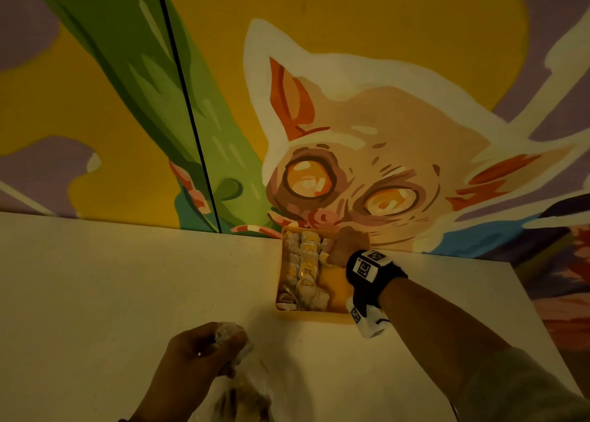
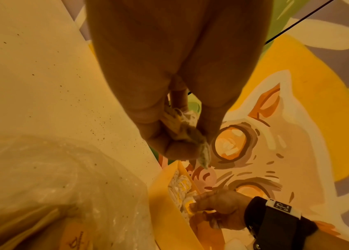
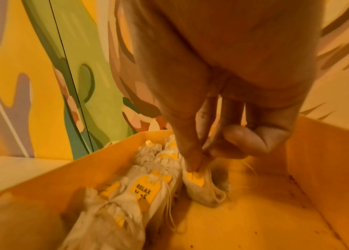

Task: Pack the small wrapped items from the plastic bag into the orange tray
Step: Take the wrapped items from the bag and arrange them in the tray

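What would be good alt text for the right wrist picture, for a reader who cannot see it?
The right hand pinches a small wrapped sachet and sets it on the floor of an orange tray, beside a row of similar sachets along the tray's left side. One yellow tag reads "RELAX". A painted wall rises behind the tray.

Your work surface is a pale, lightly speckled table [image 1: 111, 294] whose far edge meets the painted wall [image 1: 367, 70]. On it, pushed up against that wall, you have the orange tray [image 1: 311, 315], its left side packed with small wrapped items [image 1: 305, 262] and its right side showing bare floor. Nearer to you, at the bottom of the head view, the clear plastic bag [image 1: 245, 399] lies crumpled on the tabletop, and it seems to hold more items, though the dim light blurs them.
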The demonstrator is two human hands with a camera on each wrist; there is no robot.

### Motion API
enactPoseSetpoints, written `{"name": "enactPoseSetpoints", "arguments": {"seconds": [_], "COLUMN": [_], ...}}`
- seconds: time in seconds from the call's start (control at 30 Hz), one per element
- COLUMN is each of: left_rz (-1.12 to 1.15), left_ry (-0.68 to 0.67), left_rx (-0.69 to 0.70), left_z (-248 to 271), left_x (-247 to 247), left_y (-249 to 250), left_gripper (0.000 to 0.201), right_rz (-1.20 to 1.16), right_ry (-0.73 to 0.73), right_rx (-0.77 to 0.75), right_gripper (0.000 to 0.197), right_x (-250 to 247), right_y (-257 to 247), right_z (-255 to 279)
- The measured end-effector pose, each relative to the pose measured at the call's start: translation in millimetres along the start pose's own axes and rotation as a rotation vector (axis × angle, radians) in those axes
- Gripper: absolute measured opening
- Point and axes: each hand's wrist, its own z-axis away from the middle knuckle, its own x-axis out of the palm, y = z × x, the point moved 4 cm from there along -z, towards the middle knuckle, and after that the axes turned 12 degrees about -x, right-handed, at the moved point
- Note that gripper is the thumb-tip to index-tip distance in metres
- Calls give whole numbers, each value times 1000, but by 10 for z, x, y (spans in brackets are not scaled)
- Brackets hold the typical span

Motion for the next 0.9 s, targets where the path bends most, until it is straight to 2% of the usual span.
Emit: {"name": "enactPoseSetpoints", "arguments": {"seconds": [0.17,0.23,0.43,0.57,0.63,0.77,0.9], "left_rz": [-33,-39,-13,-13,-9,-17,-28], "left_ry": [-23,-44,-108,-142,-151,-169,-139], "left_rx": [30,46,14,8,5,2,14], "left_z": [-5,-13,-55,-57,-54,-40,22], "left_x": [23,69,243,348,382,400,402], "left_y": [16,46,61,56,54,41,75], "left_gripper": [8,9,13,15,14,15,13], "right_rz": [-121,-179,-96,-317,-393,-548,-755], "right_ry": [-69,-26,143,270,268,233,270], "right_rx": [15,-3,-70,-85,-105,-182,-283], "right_gripper": [47,42,26,15,10,27,15], "right_x": [-58,-90,-101,-115,-97,-44,-78], "right_y": [39,46,-6,27,16,9,-187], "right_z": [13,7,94,180,217,367,833]}}
